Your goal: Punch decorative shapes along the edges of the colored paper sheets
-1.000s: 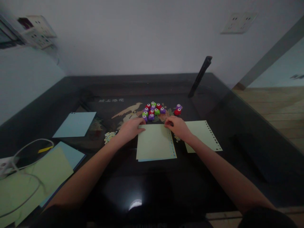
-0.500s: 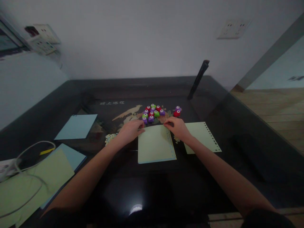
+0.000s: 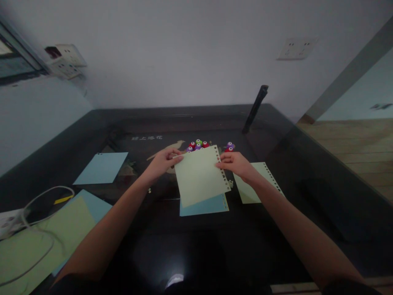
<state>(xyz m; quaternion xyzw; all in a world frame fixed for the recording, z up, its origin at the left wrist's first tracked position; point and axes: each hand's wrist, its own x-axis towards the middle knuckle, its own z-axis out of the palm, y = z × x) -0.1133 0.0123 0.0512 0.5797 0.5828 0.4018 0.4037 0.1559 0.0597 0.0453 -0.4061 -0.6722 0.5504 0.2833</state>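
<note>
A pale yellow-green sheet (image 3: 199, 176) with holes down its right edge is held up, slightly tilted, between both hands. My left hand (image 3: 162, 164) pinches its upper left corner. My right hand (image 3: 236, 164) grips the holed right edge near the top. Beneath it, a blue sheet (image 3: 202, 206) lies on the dark table and shows along its lower edge. Small red, green and purple pieces with eye-like tops (image 3: 198, 144) stand just behind the held sheet, partly hidden by it.
Another holed yellow-green sheet (image 3: 248, 189) lies under my right forearm. At the left are a blue sheet (image 3: 102, 168), stacked yellow and blue sheets (image 3: 70, 219) and a white cable (image 3: 26, 221). A black upright object (image 3: 255, 108) stands at the back right.
The top yellow-green sheet has been lifted and turned off the stack, uncovering the blue sheet. My right hand has shifted from the top edge to the sheet's right edge.
</note>
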